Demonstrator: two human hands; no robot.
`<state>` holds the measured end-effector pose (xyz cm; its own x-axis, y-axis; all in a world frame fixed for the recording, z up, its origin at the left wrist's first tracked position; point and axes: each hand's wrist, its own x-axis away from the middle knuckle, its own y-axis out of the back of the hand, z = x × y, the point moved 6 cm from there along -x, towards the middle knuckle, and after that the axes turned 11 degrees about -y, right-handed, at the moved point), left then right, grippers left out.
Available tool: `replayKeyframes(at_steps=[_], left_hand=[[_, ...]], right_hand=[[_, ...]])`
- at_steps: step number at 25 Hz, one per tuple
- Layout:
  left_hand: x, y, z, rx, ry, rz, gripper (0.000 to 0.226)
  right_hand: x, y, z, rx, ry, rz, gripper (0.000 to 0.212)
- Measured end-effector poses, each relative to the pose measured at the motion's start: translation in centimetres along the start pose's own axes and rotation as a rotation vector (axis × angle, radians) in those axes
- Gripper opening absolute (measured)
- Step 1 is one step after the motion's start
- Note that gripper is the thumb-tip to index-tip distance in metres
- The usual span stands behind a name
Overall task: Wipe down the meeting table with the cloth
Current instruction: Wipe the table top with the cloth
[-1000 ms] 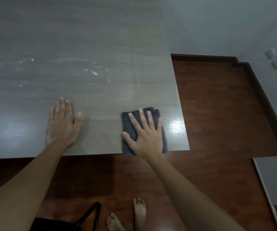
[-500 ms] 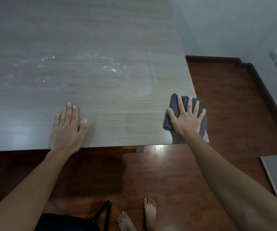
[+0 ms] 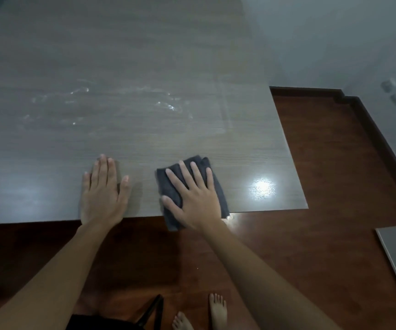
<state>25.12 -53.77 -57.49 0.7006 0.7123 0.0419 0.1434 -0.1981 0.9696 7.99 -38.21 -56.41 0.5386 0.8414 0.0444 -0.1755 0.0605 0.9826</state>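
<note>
Cloth (image 3: pixel 168 186) back leftward from table (image 3: pixel 144 67) corner, under flat, unclenched right hand (image 3: pixel 193 198) grip.

The right hand (image 3: pixel 195 198) is lying flat, fingers straight and spread, on a folded dark grey cloth (image 3: pixel 170 186) at the near edge of the table (image 3: pixel 144 67); the cloth's near corner is hanging just past that edge. The left hand (image 3: pixel 102 194) is resting palm down on the bare wood just beside it, fingers together. Pale wet streaks (image 3: pixel 125 101) are showing farther across the top (a bright glare spot (image 3: pixel 262 189) is shining near the right corner). Bare feet (image 3: pixel 217 310) are standing on the reddish wood floor (image 3: pixel 335 163) below, near a black strap (image 3: pixel 151 310). Two sockets (image 3: pixel 394 91) are sitting on the wall (image 3: pixel 335 32) at right.
</note>
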Motion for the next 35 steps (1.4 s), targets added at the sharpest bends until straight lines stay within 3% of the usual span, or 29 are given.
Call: replayKeyframes(at_steps=[6, 11, 14, 18, 23, 29, 35], left_hand=[[-0.5, 0.5, 0.9, 0.005, 0.008, 0.001, 0.076], [-0.7, 0.3, 1.1, -0.029, 0.021, -0.046, 0.077], [-0.9, 0.2, 1.1, -0.023, 0.004, -0.054, 0.077], [-1.1, 0.1, 1.3, -0.016, 0.000, -0.047, 0.078], [-0.8, 0.5, 1.1, 0.016, 0.012, -0.027, 0.079], [-1.0, 0.6, 1.2, 0.000, 0.040, -0.031, 0.082], [-2.6, 0.7, 2.6, 0.005, 0.063, -0.064, 0.083]], right_hand=[[-3.2, 2.8, -13.2, 0.088, -0.295, 0.016, 0.073], [-13.0, 2.4, -10.1, 0.011, -0.526, 0.045, 0.074], [-14.9, 1.2, -3.2, 0.033, -0.393, 0.071, 0.073], [-10.4, -0.5, 4.3, 0.018, -0.121, 0.042, 0.072], [-2.3, -0.3, 1.9, 0.041, 0.081, -0.028, 0.067], [-5.6, 1.3, -7.0, 0.072, -0.173, -0.016, 0.074], [-15.0, 2.4, -8.6, 0.039, -0.404, 0.042, 0.076]])
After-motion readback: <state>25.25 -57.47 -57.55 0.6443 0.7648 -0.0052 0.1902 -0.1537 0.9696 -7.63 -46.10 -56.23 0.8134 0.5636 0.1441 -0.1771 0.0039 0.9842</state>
